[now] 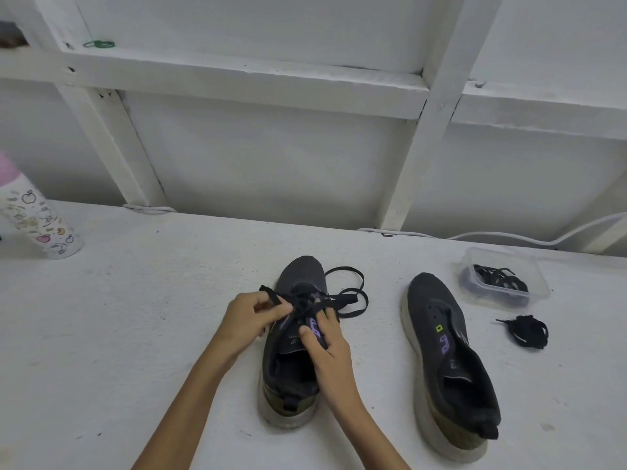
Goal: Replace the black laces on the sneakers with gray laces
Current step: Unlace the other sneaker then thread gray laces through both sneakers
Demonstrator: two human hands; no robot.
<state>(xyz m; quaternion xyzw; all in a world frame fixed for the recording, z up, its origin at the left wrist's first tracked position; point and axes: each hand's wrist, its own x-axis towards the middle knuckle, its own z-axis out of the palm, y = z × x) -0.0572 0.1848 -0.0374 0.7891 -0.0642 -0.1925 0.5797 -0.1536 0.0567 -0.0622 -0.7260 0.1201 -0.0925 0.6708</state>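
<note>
Unlacing, by the look of it, is the step in hand.

- **Item 1:** laced sneaker (288,368), toe pointing away from the person, on white table (135,317).
- **Black lace (353,300):** threaded through the upper eyelets, w/ slack loops spilling off the sneaker's toe-right side. Prob. loosened so it can be drawn out.
- **L hand (252,317):** at the sneaker's left, wrist bent inward. Thumb + forefinger pinch a lace end lifted clear of the eyelets, other fingers curled.
- **R hand (327,347):** on top of the sneaker. Thumb presses the tongue and fingers curl over the right eyelet row, gripping the upper. Likely pins the shoe against the pull.
- **Item 2:** second sneaker (451,364), right of item 1, eyelets bare, apparently awaiting new lace.
- **Lace bundle (526,332):** loose, dark, further right.
- **Plastic tub (505,279):** beyond the bundle, holds more laces. Colour reads dark, so can't tell if these are the gray set.
- **Patterned bottle (40,225):** far left of item 1.
</note>
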